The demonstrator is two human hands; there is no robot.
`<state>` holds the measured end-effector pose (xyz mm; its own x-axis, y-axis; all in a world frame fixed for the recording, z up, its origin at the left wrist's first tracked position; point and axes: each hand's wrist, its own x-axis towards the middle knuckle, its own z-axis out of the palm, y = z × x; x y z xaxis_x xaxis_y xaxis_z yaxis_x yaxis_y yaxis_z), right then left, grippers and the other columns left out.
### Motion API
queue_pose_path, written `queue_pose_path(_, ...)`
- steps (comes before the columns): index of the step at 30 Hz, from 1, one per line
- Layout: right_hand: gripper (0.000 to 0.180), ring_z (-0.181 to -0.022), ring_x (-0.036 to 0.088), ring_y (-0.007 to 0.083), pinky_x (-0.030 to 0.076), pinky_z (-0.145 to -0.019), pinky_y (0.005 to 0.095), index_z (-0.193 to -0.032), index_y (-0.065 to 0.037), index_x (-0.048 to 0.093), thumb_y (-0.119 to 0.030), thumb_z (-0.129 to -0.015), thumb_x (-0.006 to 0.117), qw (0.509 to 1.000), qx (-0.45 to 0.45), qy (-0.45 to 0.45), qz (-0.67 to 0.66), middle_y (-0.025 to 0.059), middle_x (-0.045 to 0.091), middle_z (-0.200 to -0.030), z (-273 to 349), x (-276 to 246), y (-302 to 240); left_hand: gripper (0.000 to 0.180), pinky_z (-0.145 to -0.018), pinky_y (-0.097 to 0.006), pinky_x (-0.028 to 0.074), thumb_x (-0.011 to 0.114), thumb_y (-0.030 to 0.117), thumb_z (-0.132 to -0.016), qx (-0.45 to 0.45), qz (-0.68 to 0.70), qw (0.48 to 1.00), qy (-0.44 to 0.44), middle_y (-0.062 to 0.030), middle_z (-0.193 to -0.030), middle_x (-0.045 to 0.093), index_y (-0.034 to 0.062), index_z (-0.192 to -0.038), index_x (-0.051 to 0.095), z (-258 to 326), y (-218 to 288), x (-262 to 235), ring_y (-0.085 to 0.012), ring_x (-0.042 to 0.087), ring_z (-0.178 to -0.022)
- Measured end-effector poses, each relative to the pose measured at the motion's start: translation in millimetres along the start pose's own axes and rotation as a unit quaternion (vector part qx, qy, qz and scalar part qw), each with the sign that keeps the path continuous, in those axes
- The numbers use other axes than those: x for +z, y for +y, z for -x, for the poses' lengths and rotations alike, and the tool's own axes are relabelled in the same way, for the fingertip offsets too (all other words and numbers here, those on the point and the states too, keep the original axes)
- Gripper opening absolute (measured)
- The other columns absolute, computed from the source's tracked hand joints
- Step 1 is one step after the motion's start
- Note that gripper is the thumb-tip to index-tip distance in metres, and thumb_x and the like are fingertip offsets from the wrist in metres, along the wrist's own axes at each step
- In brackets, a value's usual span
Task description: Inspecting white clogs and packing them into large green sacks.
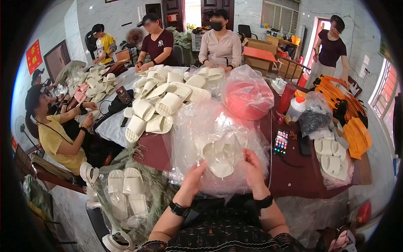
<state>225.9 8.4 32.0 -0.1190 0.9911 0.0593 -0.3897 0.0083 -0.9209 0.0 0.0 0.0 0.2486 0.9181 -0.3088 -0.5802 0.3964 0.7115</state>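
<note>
White slippers [221, 161] lie in clear plastic bags [197, 126] on a dark red table [294, 176], beside an orange stack [357, 134].

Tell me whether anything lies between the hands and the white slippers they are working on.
Yes: clear plastic bag film wraps the white slippers. The left hand and right hand press on the film, not the slippers themselves.

A clear plastic bag [218, 143] of white slippers fills the lower centre. A lit phone screen [280, 142] lies right of it. Brown cardboard boxes [258, 52] stand upper right; a red sign [34, 56] hangs upper left.
</note>
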Motion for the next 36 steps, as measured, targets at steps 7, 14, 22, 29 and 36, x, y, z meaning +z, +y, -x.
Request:
queue_pose_path(7, 0.027, -0.088, 0.049, 0.0083, 0.041, -0.083, 0.0231, -0.112, -0.001, 0.053, -0.002, -0.085, 0.058, 0.974, -0.118, -0.115, 0.152, -0.0007, 0.052, -0.092, 19.4, 45.8, -5.5, 0.056, -0.082, -0.031, 0.05, 0.066, 0.018, -0.087, 0.052, -0.122, 0.991, 0.023, -0.009, -0.117, 0.057, -0.0002, -0.132, 0.038, 35.1, 6.8, 31.4, -0.0179, 0.058, -0.103)
queue_pose_path(14, 0.033, -0.083, 0.05, 0.0113, 0.042, -0.081, 0.0253, -0.113, -0.002, 0.054, -0.001, -0.081, 0.059, 0.889, -0.23, -0.231, 0.322, 0.002, 0.052, -0.088, 26.5, 51.3, -27.8, 0.049, -0.08, -0.032, 0.052, 0.064, 0.014, -0.086, 0.117, -0.134, 0.984, 0.023, -0.011, -0.11, 0.059, -0.0003, -0.128, 0.043, 67.2, 17.4, 35.6, -0.0207, 0.061, -0.095)
queue_pose_path(22, 0.043, -0.088, 0.056, 0.0246, 0.045, -0.084, 0.0342, -0.126, 0.0, 0.044, -0.01, -0.086, 0.058, 0.903, -0.231, 0.007, 0.361, 0.0124, 0.056, -0.095, -6.1, 45.3, -26.8, 0.039, -0.075, -0.041, 0.057, 0.06, 0.014, -0.089, 0.007, 0.144, 0.988, 0.053, -0.0164, -0.11, 0.059, -0.0012, -0.123, 0.047, 58.5, 14.7, 37.4, -0.0285, 0.064, -0.092)
queue_pose_path(29, 0.053, -0.11, 0.048, 0.0356, 0.039, -0.092, 0.0461, -0.129, -0.005, 0.046, -0.024, -0.082, 0.061, 0.713, -0.148, -0.03, 0.685, 0.0191, 0.05, -0.12, -7.3, 10.5, 17.9, 0.038, -0.078, -0.043, 0.056, 0.059, 0.012, -0.089, 0.007, 0.187, 0.982, 0.034, -0.0167, -0.109, 0.059, -0.0011, -0.123, 0.046, 28.2, -8.3, -15.9, -0.0282, 0.062, -0.096)
queue_pose_path(36, 0.049, -0.111, 0.05, 0.0321, 0.039, -0.093, 0.0458, -0.123, -0.007, 0.054, -0.026, -0.078, 0.06, 0.592, -0.21, -0.03, 0.778, 0.0181, 0.056, -0.115, 5.4, 19.2, 33.3, 0.047, -0.078, -0.036, 0.053, 0.061, 0.003, -0.086, 0.134, 0.064, 0.981, 0.122, -0.0119, -0.111, 0.059, 0.0028, -0.128, 0.042, 60.0, 10.2, 10.5, -0.0233, 0.061, -0.097)
